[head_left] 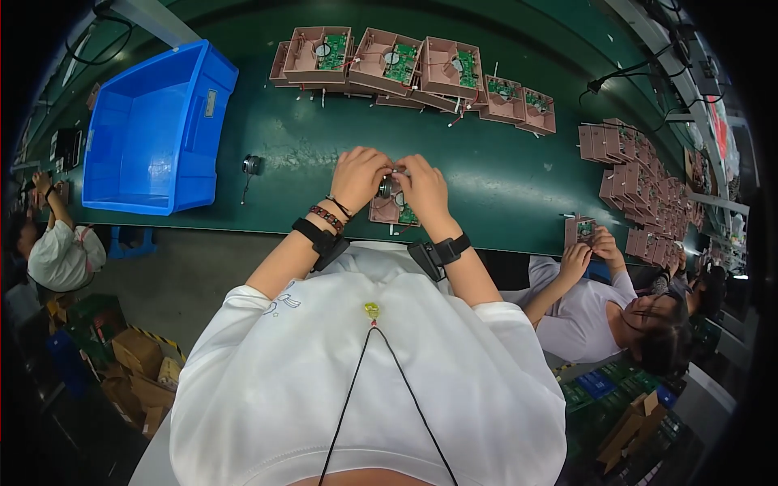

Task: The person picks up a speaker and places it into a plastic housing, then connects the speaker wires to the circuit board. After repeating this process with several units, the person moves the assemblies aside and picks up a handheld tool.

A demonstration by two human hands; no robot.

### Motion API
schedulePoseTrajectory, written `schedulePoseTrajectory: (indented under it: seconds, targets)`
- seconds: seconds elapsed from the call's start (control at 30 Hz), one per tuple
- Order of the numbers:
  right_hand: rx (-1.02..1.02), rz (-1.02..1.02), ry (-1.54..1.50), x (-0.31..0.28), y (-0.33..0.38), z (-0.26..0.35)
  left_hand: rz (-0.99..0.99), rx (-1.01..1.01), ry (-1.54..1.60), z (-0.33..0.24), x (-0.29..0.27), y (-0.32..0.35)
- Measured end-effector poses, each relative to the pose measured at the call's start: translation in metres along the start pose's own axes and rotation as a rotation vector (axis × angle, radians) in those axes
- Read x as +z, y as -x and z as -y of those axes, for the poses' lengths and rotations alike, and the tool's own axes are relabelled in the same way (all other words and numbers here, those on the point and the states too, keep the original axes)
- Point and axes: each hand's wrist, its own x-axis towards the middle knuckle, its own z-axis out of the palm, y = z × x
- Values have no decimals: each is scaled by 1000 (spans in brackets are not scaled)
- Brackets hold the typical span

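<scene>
Green workbench (502,174) as landmark; all places given from it.

Left hand (356,176) and right hand (421,190) together at near edge of workbench, fingertips meeting. Both pinched on small round dark part (386,188), held between them just above bench surface. Fingers of both hands curled in tight around it; little of the part visible.

Directly under the hands, on bench near edge: pink plastic housing (393,212) with green circuit board inside, partly covered by right hand. Touching or just clear of the hands, cannot tell.

Dark wristband on each wrist; beaded bracelet on left wrist.

Far side of bench, straight across from the hands: row of pink housings (413,69), each open side up with green board and wires, some overlapping. Row runs toward right end of bench.

Left end of bench: blue plastic bin (154,130), tilted slightly in the fisheye view. Between bin and hands, on bench surface: another small round part (253,165) with a short wire, well apart from the hands.

Right end of bench: dense stack of pink housings (640,178).

Near edge, right of the hands: co-worker's hands (587,247) holding one pink housing. Another person at left end, below bench edge.
</scene>
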Motion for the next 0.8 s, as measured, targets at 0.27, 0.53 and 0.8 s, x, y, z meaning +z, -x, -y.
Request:
schedulePoseTrajectory:
  seconds: [0.27,0.53,0.8]
  targets:
    - [-5,-13,26,2,-1,-10,76,-137,189,-1,8,-4]
    - [300,-92,-588,16,8,-21,197,-315,591,6,16,-5]
    - [-198,-94,124,-3,6,-18,106,-109,162,-4,12,-3]
